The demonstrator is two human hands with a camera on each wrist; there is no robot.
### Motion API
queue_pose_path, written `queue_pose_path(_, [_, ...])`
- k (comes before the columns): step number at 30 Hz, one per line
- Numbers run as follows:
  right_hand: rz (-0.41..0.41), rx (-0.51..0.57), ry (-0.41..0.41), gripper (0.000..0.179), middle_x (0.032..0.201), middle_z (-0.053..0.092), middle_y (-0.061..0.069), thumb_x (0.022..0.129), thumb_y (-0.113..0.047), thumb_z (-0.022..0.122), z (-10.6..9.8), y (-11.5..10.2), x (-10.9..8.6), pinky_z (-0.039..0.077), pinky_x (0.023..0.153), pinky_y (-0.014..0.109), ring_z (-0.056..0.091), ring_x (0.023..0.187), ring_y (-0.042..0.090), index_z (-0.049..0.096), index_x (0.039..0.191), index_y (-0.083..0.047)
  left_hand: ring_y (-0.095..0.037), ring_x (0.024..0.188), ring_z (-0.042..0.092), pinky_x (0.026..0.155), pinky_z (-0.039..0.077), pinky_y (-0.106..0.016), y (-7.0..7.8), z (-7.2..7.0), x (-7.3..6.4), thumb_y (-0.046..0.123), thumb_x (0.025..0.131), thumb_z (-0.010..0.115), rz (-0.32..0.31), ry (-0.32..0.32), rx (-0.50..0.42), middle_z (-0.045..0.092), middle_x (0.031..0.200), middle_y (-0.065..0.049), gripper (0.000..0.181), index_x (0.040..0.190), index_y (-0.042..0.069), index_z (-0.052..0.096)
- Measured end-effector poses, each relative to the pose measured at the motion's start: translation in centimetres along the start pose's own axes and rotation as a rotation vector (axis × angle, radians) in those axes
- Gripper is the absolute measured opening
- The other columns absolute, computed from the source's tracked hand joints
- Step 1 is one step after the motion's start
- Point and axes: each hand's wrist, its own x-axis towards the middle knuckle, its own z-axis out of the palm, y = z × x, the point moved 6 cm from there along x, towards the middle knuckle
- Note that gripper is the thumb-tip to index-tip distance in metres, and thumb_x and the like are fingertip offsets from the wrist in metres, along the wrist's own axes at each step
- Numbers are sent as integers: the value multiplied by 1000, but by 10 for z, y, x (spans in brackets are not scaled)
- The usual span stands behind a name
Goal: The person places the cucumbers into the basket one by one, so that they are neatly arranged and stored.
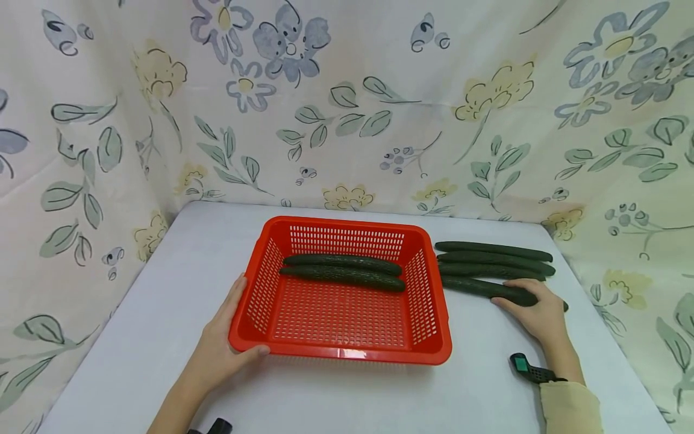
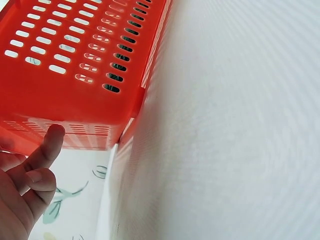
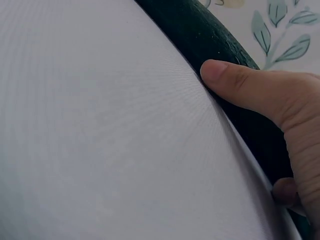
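A red plastic basket [image 1: 341,354] with slotted walls stands mid-table, two dark green cucumbers [image 1: 343,275] lying side by side in it. My left hand [image 1: 222,343] grips its near left corner, thumb over the front rim and fingers along the outer left side. In the left wrist view, fingertips [image 2: 54,134] rest against the basket wall [image 2: 75,102]. To the right of the basket, my right hand [image 1: 537,310] holds the nearest cucumber [image 1: 477,287] of a group, thumb on its near side. The right wrist view shows that thumb [image 3: 235,80] pressed along the cucumber [image 3: 200,35].
Several more cucumbers [image 1: 493,256] lie in a row behind the held one, close to the basket's right side. The white table [image 1: 336,404] ends at a floral curtain [image 1: 347,150] at the back and sides. A black wrist device [image 1: 534,369] sits on the right wrist.
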Motion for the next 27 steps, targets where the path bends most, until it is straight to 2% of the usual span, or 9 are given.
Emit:
queue_pose_path(4, [-1, -3, 26, 42, 121, 73, 14, 76, -23, 98, -1, 0, -1, 44, 112, 49, 43, 113, -17, 79, 112, -10, -24, 148, 44, 97, 53, -26, 0, 0, 0, 27, 71, 96, 3, -2, 1, 26, 176, -2, 129, 172, 26, 16])
queue_pose_path(6, [-8, -5, 33, 42, 121, 73, 13, 76, -24, 98, -1, -1, -1, 41, 111, 40, 38, 111, -24, 80, 111, -11, -27, 147, 45, 96, 54, -27, 0, 0, 0, 28, 71, 96, 3, -2, 3, 25, 176, -2, 129, 172, 26, 16])
queue_pose_path(9, [-8, -2, 39, 41, 121, 73, 14, 76, -24, 98, -2, -1, -2, 40, 112, 38, 36, 111, -26, 80, 111, -11, -29, 147, 46, 96, 54, -28, 0, 0, 0, 28, 71, 96, 4, -2, 7, 26, 176, -2, 129, 172, 26, 16])
queue_pose_path(13, [-1, 19, 48, 41, 119, 72, 13, 75, -23, 98, -2, -1, -1, 41, 114, 52, 37, 111, -26, 80, 109, -10, -26, 149, 44, 98, 53, -28, -1, 0, 0, 29, 72, 96, 3, 0, 9, 26, 176, -2, 128, 172, 26, 17])
queue_pose_path(14, [4, 24, 51, 41, 119, 72, 11, 75, -23, 98, -2, 0, -1, 41, 115, 51, 37, 111, -26, 80, 109, -10, -26, 149, 44, 98, 53, -28, -1, 0, 0, 29, 72, 96, 2, -1, 9, 26, 176, -2, 128, 172, 26, 16])
queue_pose_path(18, [17, 44, 68, 40, 114, 67, -22, 76, -24, 98, -4, -1, -3, 36, 118, 32, 39, 112, -27, 80, 109, -11, -31, 147, 46, 97, 55, -30, 0, 0, 1, 30, 72, 96, -3, -6, 6, 26, 176, -2, 128, 172, 26, 16])
queue_pose_path(21, [27, 58, 69, 39, 110, 55, -39, 77, -25, 97, -6, -2, -3, 34, 119, 29, 39, 112, -27, 80, 109, -10, -34, 146, 47, 95, 57, -32, 0, 1, 1, 30, 72, 96, -4, -8, 5, 26, 176, -3, 129, 172, 26, 15])
queue_pose_path(25, [48, 88, 62, 40, 109, 54, -40, 77, -25, 97, -7, -3, -2, 35, 123, 49, 40, 112, -26, 80, 109, -9, -34, 145, 48, 95, 57, -33, -1, 1, 1, 30, 72, 95, -6, -6, 9, 26, 176, -3, 129, 172, 26, 15])
queue_pose_path(27, [50, 98, 63, 40, 109, 54, -40, 77, -25, 97, -8, -4, -1, 35, 123, 51, 41, 112, -25, 80, 109, -9, -34, 145, 47, 95, 57, -33, -1, 1, 1, 29, 72, 96, -6, -6, 8, 26, 176, -3, 129, 172, 26, 15])
